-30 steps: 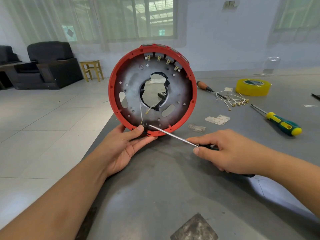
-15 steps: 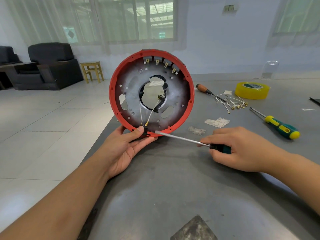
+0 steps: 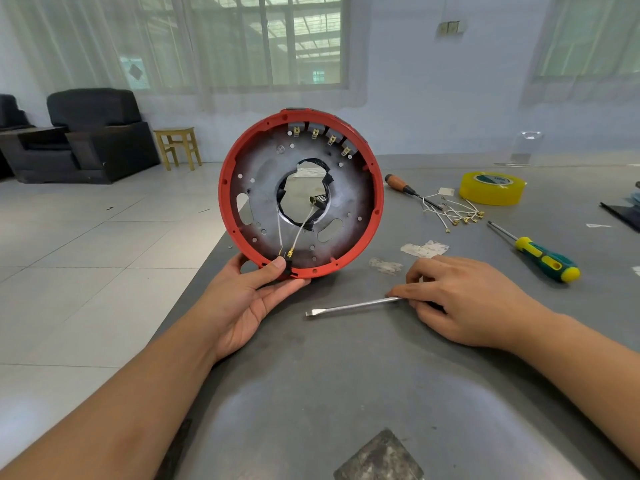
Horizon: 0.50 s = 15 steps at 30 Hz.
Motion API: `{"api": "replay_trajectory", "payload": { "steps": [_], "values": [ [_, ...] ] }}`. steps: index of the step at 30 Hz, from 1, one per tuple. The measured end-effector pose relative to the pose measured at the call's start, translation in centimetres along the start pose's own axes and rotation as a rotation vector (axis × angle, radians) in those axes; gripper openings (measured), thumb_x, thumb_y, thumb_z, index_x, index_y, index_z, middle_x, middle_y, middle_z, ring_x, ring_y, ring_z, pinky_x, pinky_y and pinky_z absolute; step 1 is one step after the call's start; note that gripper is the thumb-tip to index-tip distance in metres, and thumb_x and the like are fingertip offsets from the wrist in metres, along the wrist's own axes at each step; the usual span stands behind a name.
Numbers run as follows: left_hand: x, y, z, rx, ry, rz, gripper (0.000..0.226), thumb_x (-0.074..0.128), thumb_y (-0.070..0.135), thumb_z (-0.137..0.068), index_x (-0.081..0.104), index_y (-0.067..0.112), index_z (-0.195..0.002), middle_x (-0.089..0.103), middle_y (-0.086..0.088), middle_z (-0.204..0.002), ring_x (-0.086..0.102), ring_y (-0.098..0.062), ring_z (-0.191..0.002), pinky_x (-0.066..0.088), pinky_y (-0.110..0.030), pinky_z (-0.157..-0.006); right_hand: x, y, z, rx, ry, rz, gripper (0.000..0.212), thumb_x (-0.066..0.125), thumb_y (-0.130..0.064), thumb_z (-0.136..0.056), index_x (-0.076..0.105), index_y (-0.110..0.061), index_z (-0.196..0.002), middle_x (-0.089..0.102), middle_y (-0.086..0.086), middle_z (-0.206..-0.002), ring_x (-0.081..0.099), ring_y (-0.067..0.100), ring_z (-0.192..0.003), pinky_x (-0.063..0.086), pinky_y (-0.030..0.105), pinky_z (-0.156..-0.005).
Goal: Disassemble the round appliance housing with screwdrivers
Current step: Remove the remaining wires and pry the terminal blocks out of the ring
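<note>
The round appliance housing (image 3: 263, 174), a red ring around a grey metal plate with a central hole, stands on edge at the table's left side. My left hand (image 3: 242, 306) grips its bottom rim, the thumb pressing a black clip where two white wires (image 3: 298, 233) end. A flat-blade screwdriver (image 3: 349, 306) lies on the table in front of the housing, its tip pointing left and apart from the rim. My right hand (image 3: 471, 306) covers its handle with curled fingers, the index finger along the shaft.
On the grey table (image 3: 311, 393) to the right lie a wooden-handled screwdriver (image 3: 398, 183), a bundle of loose white wires (image 3: 457, 213), a yellow tape roll (image 3: 491, 188), a green-and-yellow screwdriver (image 3: 543, 258) and paper scraps (image 3: 424, 249). The table's left edge runs just under my left hand.
My right hand has drawn the flat screwdriver's tip away from the housing's bottom rim and lowered it onto the table. My left hand keeps its grip on the housing.
</note>
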<state>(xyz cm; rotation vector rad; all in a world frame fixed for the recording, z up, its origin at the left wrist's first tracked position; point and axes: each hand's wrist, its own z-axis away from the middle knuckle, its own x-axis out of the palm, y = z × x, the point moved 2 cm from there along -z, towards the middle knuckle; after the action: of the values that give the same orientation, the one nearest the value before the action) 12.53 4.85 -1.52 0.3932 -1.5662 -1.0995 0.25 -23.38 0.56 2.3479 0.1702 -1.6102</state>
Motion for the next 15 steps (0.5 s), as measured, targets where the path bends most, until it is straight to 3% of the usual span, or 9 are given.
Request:
{"api": "replay_trajectory", "payload": {
  "steps": [2,8,15],
  "values": [
    [0.0,0.0,0.0,-0.002,0.004,-0.001,0.072,0.076,-0.001,-0.078,0.048,0.009,-0.144,0.074,-0.027,-0.122,0.073,-0.050,-0.109,0.066,-0.041,-0.079,0.2,-0.3,-0.1,0.018,0.060,0.025,0.039,0.044,-0.048,-0.096,0.071,-0.042,-0.123,0.066,-0.009,-0.107,0.064,0.018,-0.094,0.052,0.035,-0.078],
    [0.2,-0.1,-0.1,0.012,0.021,0.012,0.080,0.076,-0.003,-0.076,0.042,0.013,-0.146,0.075,-0.028,-0.119,0.073,-0.052,-0.107,0.066,-0.044,-0.078,0.6,-4.4,-2.5,0.087,0.463,0.035,0.040,0.050,-0.051,-0.100,0.072,-0.023,-0.118,0.069,-0.001,-0.105,0.062,0.029,-0.099,0.047,0.044,-0.086],
    [0.3,-0.2,0.0,0.033,-0.005,-0.003,0.082,0.076,-0.003,-0.077,0.039,0.014,-0.148,0.075,-0.028,-0.117,0.074,-0.048,-0.107,0.066,-0.043,-0.081,1.1,-8.9,-7.3,0.198,0.596,0.004,0.035,0.046,-0.042,-0.103,0.069,-0.025,-0.123,0.070,-0.004,-0.109,0.058,0.027,-0.112,0.038,0.045,-0.102]
  ]
}}
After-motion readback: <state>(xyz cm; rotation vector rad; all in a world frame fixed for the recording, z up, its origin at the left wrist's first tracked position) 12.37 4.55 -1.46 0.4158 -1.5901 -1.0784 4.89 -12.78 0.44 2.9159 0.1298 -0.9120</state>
